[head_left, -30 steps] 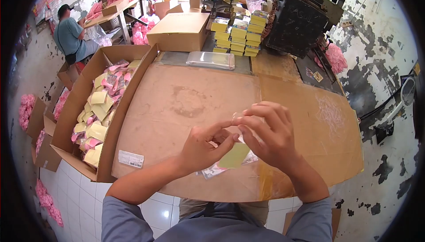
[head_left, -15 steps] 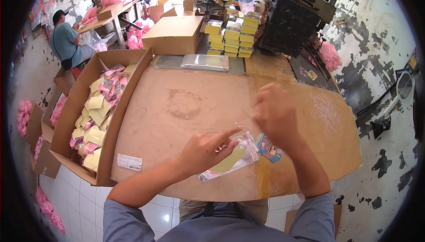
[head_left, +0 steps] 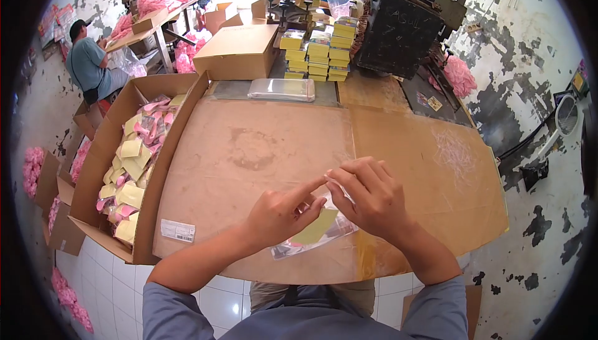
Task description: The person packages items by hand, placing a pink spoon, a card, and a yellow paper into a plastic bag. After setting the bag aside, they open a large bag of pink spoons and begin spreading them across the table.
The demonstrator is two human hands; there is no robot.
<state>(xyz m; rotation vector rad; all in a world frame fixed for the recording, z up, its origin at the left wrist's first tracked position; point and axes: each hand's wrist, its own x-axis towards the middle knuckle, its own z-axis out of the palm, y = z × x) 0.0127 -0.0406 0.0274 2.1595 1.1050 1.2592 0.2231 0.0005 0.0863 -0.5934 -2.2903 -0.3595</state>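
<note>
A clear plastic bag [head_left: 289, 250] with a pale yellow card [head_left: 314, 228] inside lies flat near the table's front edge. Over its upper left part is my left hand [head_left: 280, 215], index finger stretched out and thumb apart. My right hand [head_left: 367, 197] is above the bag's right end, its thumb and fingers drawn together. The fingertips of both hands meet above the bag. Whatever the right fingers pinch, if anything, is too small to make out. The bag's upper edge is partly hidden by the hands.
An open carton [head_left: 165, 197] at left holds many bagged pink items with yellow cards. Behind are a stack of clear bags [head_left: 281, 89], a closed box [head_left: 237, 50] and stacked cards [head_left: 317, 53]. Thin clear strips [head_left: 453, 153] lie tangled at right. A person [head_left: 90, 60] sits back left.
My right hand has come down and left to meet my left index fingertip. The colourful cards beside the bag are now out of sight near my right hand. My left hand has barely moved.
</note>
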